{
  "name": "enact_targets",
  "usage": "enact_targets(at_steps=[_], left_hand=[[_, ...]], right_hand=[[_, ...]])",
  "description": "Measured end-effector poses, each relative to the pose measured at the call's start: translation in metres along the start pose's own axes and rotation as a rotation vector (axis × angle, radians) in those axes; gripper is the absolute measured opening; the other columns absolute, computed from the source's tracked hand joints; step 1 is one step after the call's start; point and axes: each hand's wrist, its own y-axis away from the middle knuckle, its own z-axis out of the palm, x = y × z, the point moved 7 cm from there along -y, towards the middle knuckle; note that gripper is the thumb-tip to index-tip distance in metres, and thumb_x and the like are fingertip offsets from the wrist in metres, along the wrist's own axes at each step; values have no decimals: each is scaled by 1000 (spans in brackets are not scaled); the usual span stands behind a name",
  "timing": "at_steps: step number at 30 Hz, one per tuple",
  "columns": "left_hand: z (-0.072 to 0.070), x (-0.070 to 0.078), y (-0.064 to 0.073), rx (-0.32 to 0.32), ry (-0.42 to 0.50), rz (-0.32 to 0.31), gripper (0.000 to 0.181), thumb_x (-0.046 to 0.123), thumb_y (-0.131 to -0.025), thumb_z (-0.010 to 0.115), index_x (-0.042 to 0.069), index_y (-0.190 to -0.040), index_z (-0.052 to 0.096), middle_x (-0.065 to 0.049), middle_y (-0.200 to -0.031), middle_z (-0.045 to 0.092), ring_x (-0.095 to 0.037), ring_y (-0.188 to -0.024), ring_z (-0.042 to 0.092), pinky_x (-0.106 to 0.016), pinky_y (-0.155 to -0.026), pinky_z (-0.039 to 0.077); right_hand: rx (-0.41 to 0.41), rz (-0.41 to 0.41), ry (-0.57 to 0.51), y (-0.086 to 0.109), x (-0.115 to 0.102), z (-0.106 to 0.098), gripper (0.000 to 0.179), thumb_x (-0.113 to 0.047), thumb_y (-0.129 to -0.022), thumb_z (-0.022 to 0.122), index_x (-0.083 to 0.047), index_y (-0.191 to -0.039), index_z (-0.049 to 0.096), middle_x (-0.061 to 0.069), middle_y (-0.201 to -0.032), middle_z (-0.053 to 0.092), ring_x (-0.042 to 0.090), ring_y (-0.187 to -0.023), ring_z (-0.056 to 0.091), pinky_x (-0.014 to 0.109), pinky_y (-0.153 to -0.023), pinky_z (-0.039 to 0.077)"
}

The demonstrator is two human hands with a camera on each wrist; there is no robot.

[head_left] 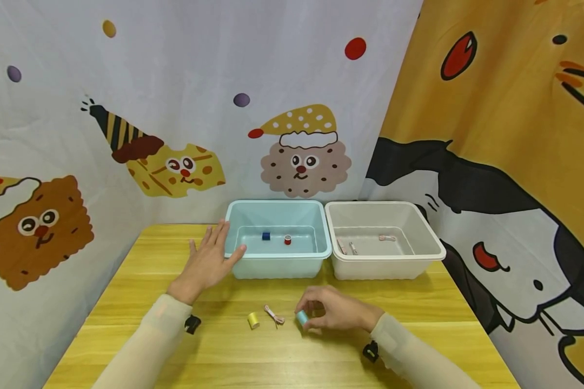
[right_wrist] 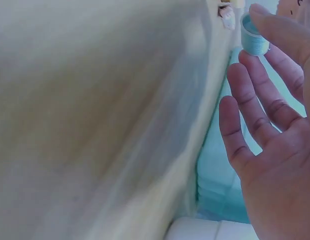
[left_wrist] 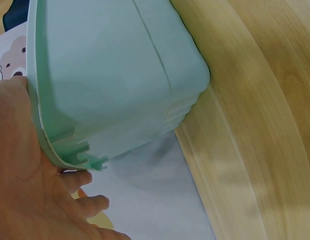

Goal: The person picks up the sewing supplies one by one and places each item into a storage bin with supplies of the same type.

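My right hand pinches a light blue thread spool between thumb and fingertips, close over the table. The right wrist view shows the same spool at the fingertips, with the other fingers spread below it. My left hand rests at the left rim of the light blue bin, fingers extended. In the left wrist view that hand lies along the bin's rim. Left of the right hand, a yellow thread spool and a small bundle of pale pink cord lie on the table.
Inside the light blue bin sit a dark blue spool and a red spool. Beside it on the right stands a white bin holding several pale cord bundles. A printed curtain hangs behind the wooden table.
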Motion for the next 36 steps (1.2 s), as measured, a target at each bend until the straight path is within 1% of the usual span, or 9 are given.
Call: enact_targets(at_steps=[4, 9, 15, 22, 25, 28, 30, 33, 36], left_hand=[[0, 0, 0, 5, -4, 4, 101, 75, -119, 41, 7, -188, 15, -16, -198, 12, -56, -181, 14, -97, -132, 8], [1, -1, 0, 8, -15, 4, 103, 80, -117, 37, 8, -188, 16, -14, -198, 12, -53, -183, 8, -99, -130, 8], [0, 0, 2, 15, -20, 1, 103, 80, -117, 39, 8, -188, 18, -15, -198, 14, -52, -184, 4, -100, -129, 0], [-3, 1, 3, 21, -31, -3, 102, 78, -117, 41, 8, -188, 19, -15, -198, 10, -53, -183, 1, -99, -128, -6], [-4, 1, 3, 21, -33, -8, 100, 77, -118, 43, 9, -188, 20, -16, -198, 9, -53, -183, -1, -99, -128, -8], [-4, 1, 3, 22, -29, -14, 99, 76, -118, 44, 10, -188, 21, -18, -198, 9, -54, -183, -2, -99, -128, -9], [-5, 1, 4, 22, -30, -16, 100, 77, -117, 43, 10, -188, 22, -19, -198, 9, -55, -183, -2, -99, -128, -9], [-5, 1, 4, 25, -33, -18, 100, 79, -117, 42, 10, -187, 24, -21, -197, 10, -56, -182, -2, -100, -128, -7], [-6, 2, 4, 31, -34, -15, 100, 79, -116, 42, 11, -187, 25, -22, -197, 10, -57, -182, -2, -100, -128, -6]], right_hand=[[33, -20, 23, -2, -4, -8, 33, -27, -102, 93, -22, -133, 83, -14, -123, 76, 19, -108, 78, 35, -100, 68], [64, -49, 61, -3, -7, -15, 33, -28, -103, 93, -21, -133, 82, -13, -123, 77, 14, -107, 77, 36, -98, 69], [92, -78, 71, -4, -14, -23, 33, -26, -103, 92, -19, -134, 82, -9, -124, 79, 12, -107, 76, 35, -97, 69], [130, -111, 97, -6, -24, -34, 35, -27, -104, 92, -15, -135, 81, -7, -123, 80, 20, -106, 79, 41, -97, 70], [145, -117, 114, -6, -30, -41, 36, -27, -104, 92, -16, -136, 82, -8, -122, 80, 17, -106, 78, 42, -96, 70], [160, -120, 130, -8, -36, -49, 35, -27, -103, 92, -17, -136, 82, -8, -122, 79, 11, -106, 75, 38, -96, 70], [169, -125, 138, -9, -40, -55, 36, -25, -103, 93, -16, -136, 82, -8, -122, 79, 10, -106, 75, 35, -97, 69], [187, -148, 153, -10, -45, -62, 36, -24, -102, 93, -19, -136, 82, -8, -122, 80, 16, -105, 78, 31, -98, 68], [200, -165, 162, -12, -49, -68, 36, -23, -102, 94, -20, -135, 81, -8, -122, 80, 22, -105, 80, 33, -98, 68]])
